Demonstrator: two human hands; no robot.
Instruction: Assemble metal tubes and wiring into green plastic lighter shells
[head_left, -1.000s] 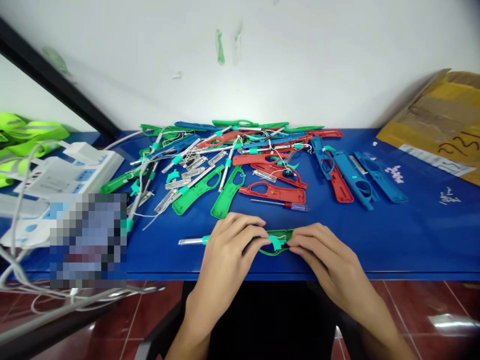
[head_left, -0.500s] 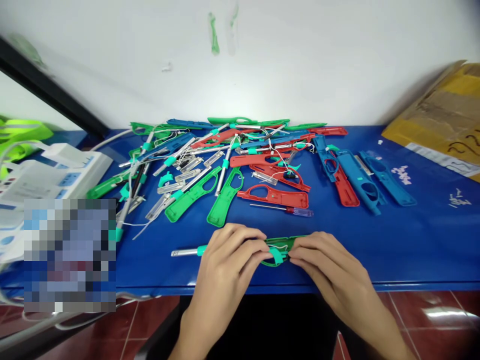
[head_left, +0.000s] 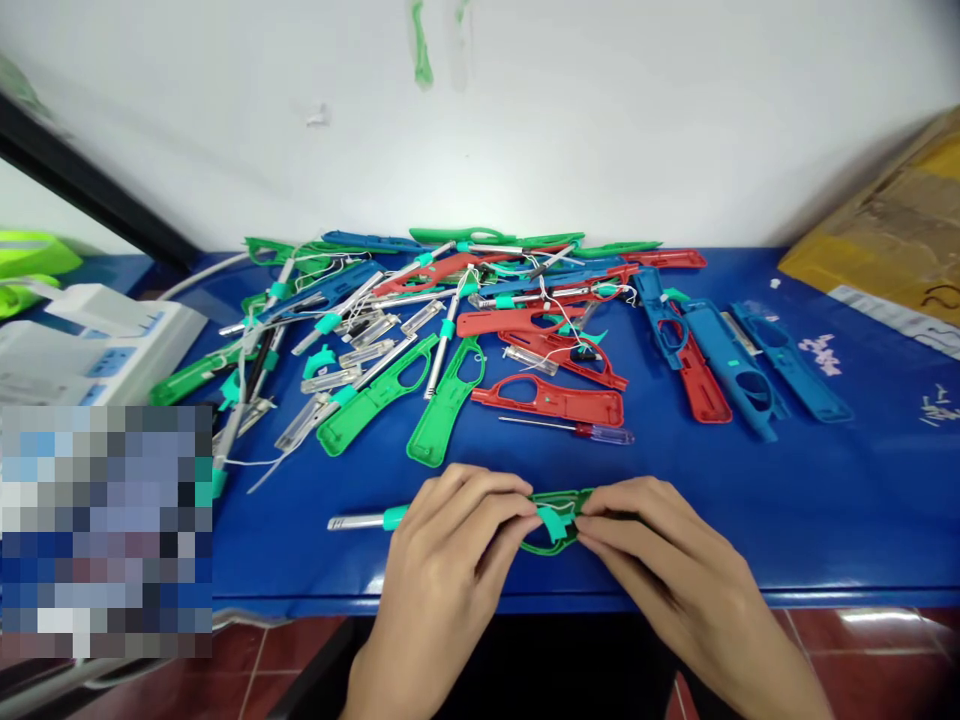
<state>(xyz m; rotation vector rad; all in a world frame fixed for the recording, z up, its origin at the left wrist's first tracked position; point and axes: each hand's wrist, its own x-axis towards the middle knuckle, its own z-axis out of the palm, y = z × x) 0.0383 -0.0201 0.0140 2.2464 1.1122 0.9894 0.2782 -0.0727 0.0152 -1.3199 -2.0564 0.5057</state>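
Near the front edge of the blue table lies a long-nosed gas lighter (head_left: 551, 543), its green half shell facing up with the inside showing. A teal trigger (head_left: 556, 522) and a thin white wire sit in the shell. The lighter's silver tube with a teal collar (head_left: 395, 517) sticks out to the left. My left hand (head_left: 469, 540) is closed on the lighter just left of the trigger, thumb and fingers together. On the right end my right hand (head_left: 660, 535) pinches at the shell beside the trigger; what lies under its fingertips is hidden.
Behind my hands lie red half shells (head_left: 551, 400), green half shells (head_left: 446, 425), blue half shells (head_left: 724, 350), clear fuel tanks (head_left: 364, 353) and silver tubes. A screwdriver (head_left: 592, 431) lies in front of them. A power strip (head_left: 127, 350) stands left, a cardboard box (head_left: 885, 230) right.
The view has shifted slightly. Both hands keep their hold on the lighter, and the fingers have moved only a little about the trigger.
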